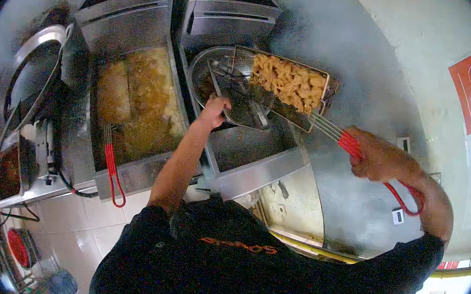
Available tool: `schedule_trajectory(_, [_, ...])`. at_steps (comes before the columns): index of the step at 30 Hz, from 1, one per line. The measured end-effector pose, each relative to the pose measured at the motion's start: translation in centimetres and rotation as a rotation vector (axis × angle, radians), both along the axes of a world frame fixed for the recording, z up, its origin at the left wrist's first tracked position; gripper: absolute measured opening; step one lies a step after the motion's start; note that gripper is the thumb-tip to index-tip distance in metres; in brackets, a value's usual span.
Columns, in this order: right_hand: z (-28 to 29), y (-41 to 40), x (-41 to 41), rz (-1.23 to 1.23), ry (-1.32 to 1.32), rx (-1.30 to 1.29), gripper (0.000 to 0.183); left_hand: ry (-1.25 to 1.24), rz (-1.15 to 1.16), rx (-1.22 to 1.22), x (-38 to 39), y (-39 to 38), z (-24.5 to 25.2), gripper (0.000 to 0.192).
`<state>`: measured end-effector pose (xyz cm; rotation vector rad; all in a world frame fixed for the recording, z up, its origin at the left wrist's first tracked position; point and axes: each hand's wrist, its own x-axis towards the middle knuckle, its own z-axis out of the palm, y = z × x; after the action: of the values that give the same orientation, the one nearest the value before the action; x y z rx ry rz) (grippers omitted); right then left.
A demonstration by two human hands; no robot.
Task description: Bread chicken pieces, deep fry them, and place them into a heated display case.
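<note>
My right hand (363, 155) grips the red-coated handle of a wire fryer basket (320, 87). Golden fried food pieces (288, 81) fill much of that basket, which is tilted at the right side of a round metal bowl or strainer (196, 66). My left hand (215, 112) is closed on the near rim of a dark mesh piece with a metal frame (240, 108), which lies across the bowl; its exact kind is unclear. A second fryer basket sits in the bubbling oil (155, 90) of the left fryer, its red handle (111, 172) hanging over the front edge.
Under the bowl is the right fryer's steel front ledge (263, 167). At far left stand a curved hose (53, 78) and a metal container (10, 169) with reddish-brown contents. A steel wall panel (357, 73) rises at the right. A yellow pipe (315, 249) runs low down.
</note>
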<state>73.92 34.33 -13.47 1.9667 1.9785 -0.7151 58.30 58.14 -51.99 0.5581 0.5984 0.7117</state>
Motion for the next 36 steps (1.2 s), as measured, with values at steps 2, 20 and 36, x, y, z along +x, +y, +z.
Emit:
schedule_trajectory(2, [-1.0,2.3,0.2,-0.042,-0.058,-0.072,0.036,0.199,0.071,0.425,2.1,1.7,-5.3,0.003])
schedule_trajectory(20, [-13.0,4.5,0.6,0.066,-0.048,0.003,0.045,0.020,0.244,-0.029,5.8,2.0,-2.1,0.031])
schedule_trajectory(36, [-29.2,-5.1,-0.9,-0.336,0.009,0.390,0.053,-0.179,0.329,-0.162,3.6,-0.4,-3.7,0.079])
